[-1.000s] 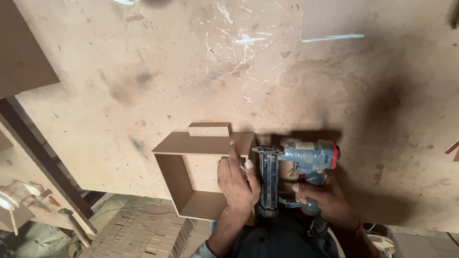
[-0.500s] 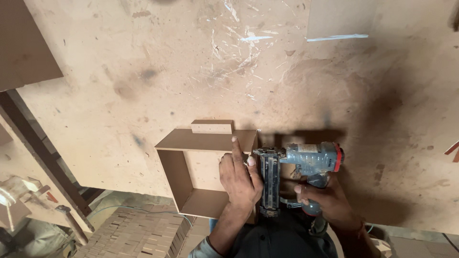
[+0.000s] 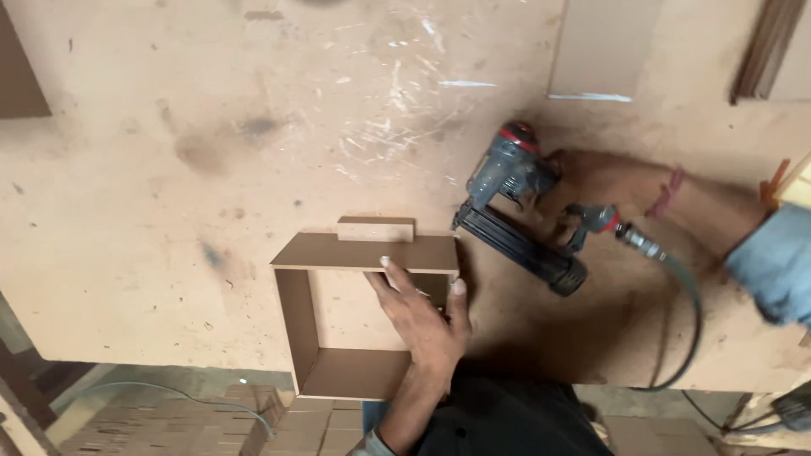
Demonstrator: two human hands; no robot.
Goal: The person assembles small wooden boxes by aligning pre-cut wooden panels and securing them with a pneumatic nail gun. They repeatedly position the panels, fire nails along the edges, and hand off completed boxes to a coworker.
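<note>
— The left hand's grip [image 3: 422, 325]: what is it doing?

— It lies spread and flat over the right side of the brown board frame [image 3: 355, 312], fingers long, one fingertip on the frame's top board and the thumb up against its right corner. It presses on the frame and closes round nothing.

— And the right hand [image 3: 591, 181]?

— Stretched out well to the right of the frame, at the nail gun [image 3: 515, 211]. The gun lies on its side on the table [image 3: 169, 127], red cap pointing away, dark magazine slanting down to the right. The hand sits just behind the gun's body, partly blurred; I cannot tell whether its grip is closed on the tool or only resting against it.

— Where is the frame?

— At the near edge of the table, open in the middle, with a small wooden block [image 3: 376, 229] lying against its far side.

— Anything attached to the gun?

— A grey air hose [image 3: 684, 312] runs from its handle and curves down off the table edge.
</note>
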